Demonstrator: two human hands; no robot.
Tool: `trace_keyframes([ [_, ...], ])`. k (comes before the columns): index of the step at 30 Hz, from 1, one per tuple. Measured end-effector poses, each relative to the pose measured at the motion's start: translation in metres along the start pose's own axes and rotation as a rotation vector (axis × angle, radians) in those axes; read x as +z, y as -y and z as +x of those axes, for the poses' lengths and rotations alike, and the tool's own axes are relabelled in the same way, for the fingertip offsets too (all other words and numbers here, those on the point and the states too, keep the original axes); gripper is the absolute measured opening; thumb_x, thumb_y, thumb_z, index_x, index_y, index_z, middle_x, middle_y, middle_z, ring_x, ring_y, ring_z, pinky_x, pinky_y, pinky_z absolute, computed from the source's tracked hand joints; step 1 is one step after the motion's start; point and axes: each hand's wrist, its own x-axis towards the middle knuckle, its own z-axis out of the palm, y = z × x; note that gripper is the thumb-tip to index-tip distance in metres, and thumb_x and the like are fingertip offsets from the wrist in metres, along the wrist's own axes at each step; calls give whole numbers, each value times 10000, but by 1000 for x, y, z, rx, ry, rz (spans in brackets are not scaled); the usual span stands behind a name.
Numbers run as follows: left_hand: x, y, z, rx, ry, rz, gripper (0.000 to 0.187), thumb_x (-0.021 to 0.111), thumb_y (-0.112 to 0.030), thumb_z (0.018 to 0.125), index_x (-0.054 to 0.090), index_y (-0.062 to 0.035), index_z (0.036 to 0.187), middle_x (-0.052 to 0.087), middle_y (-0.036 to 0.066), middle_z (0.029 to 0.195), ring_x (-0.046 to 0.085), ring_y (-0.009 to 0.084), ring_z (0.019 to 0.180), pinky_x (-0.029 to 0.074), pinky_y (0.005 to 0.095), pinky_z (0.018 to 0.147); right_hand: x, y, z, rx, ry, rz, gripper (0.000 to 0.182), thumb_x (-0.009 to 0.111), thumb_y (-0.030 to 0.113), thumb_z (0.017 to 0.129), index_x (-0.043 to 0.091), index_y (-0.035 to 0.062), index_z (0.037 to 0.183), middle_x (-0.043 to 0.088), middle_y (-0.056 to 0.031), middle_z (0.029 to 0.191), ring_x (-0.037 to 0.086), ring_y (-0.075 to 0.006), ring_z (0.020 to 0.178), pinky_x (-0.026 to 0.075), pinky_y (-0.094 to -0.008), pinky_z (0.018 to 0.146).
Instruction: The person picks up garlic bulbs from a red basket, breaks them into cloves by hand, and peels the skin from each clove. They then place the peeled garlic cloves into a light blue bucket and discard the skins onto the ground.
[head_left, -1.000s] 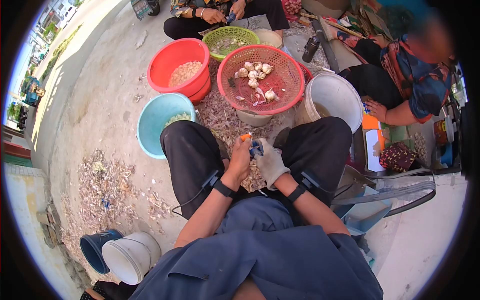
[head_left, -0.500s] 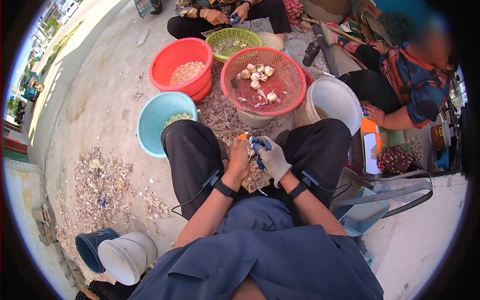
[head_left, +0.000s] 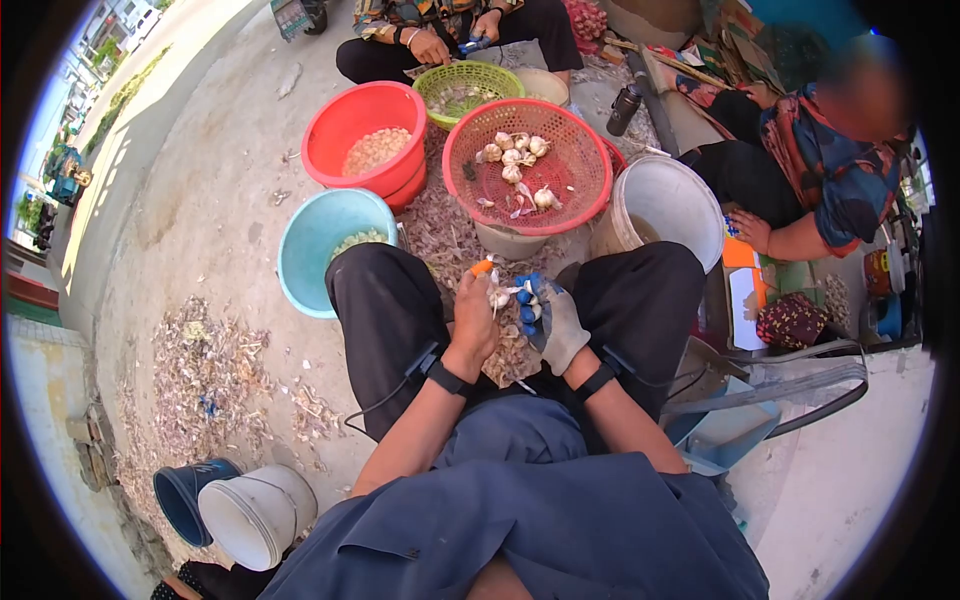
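Note:
Between my knees, my bare left hand (head_left: 476, 318) is closed round a garlic bulb (head_left: 501, 297), with something orange (head_left: 482, 267) at its fingertips, perhaps a tool handle. My right hand (head_left: 552, 322) wears a grey glove with blue fingertips. Its fingers are bent and touch the bulb's right side; whether they grip a piece cannot be made out. Just beyond, a red perforated basket (head_left: 465, 165) holds several whole garlic bulbs (head_left: 512, 156) and stands on a pale bucket. Loose garlic skins (head_left: 510, 360) lie below my hands.
A red tub (head_left: 330, 150) and a light-blue basin (head_left: 300, 250) hold peeled cloves. A green basket (head_left: 470, 70) stands behind, a white bucket (head_left: 670, 200) right. One person (head_left: 430, 45) sits opposite, another (head_left: 830, 170) at right. Two buckets (head_left: 240, 520) stand lower left.
My right hand has turned and shifted slightly right, its blue fingertips now more spread along the bulb. More of the bulb shows. The person opposite has moved their hands slightly.

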Motion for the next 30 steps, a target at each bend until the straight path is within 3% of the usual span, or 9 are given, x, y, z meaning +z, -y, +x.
trace_keyframes([
  [1,0,-2,0,1,-11,-29,250,426,-144,1057,506,-41,1270,580,61,1005,617,179,878,558,364,778,-2,4,0,49,191,149,203,543,285,1050,661,126,1096,658,-5,818,589,-129,597,457,-274,493],
  [8,9,-15,3,96,-31,-156,237,439,-199,1078,522,-42,1234,589,63,1001,628,201,887,584,403,789,2,-4,-7,46,137,116,158,602,201,1010,677,141,1135,698,-21,908,635,-145,677,487,-296,559],
  [10,12,-15,4,98,-34,-215,224,435,-184,1072,527,-40,1216,598,73,1025,629,205,918,568,392,833,5,-14,-3,40,92,88,233,610,217,1018,649,108,1219,666,-21,914,619,-130,678,490,-281,542],
  [16,25,-4,1,149,-1,-90,273,431,-118,1040,517,-5,1274,610,82,1043,629,203,985,520,350,931,21,-18,4,-141,-138,-382,273,719,306,966,662,120,1157,674,-6,862,642,-115,647,511,-262,518],
  [20,26,3,-1,73,31,-43,293,435,-99,1033,519,13,1291,636,103,1140,630,193,1051,497,331,971,6,-20,13,-252,-94,-451,276,776,269,910,676,77,1081,685,-3,843,630,-102,633,508,-252,542],
  [23,20,8,-1,168,86,164,282,439,-129,1048,537,21,1267,637,111,1190,621,181,1083,489,324,977,-2,-19,18,-332,-59,-533,276,790,250,891,677,53,1048,688,-9,830,622,-95,636,503,-259,559],
  [26,15,3,-8,318,-9,661,287,417,-217,1084,597,-3,1147,610,29,931,626,135,875,499,271,766,7,-9,9,-496,-104,-630,250,781,221,896,679,38,1032,694,-15,833,628,-93,662,507,-272,596],
  [28,19,-5,-17,315,2,681,289,419,-227,1083,604,-7,1110,585,26,879,604,122,808,486,268,707,10,0,0,-455,-91,-556,236,773,198,898,675,33,1035,703,-26,839,636,-95,702,519,-287,645],
  [30,26,-13,-25,305,17,702,296,420,-236,1083,610,-10,1073,560,22,827,582,109,741,474,265,649,8,1,-2,-646,-92,-680,222,756,199,908,674,36,1036,716,-29,852,650,-97,747,528,-294,699],
])
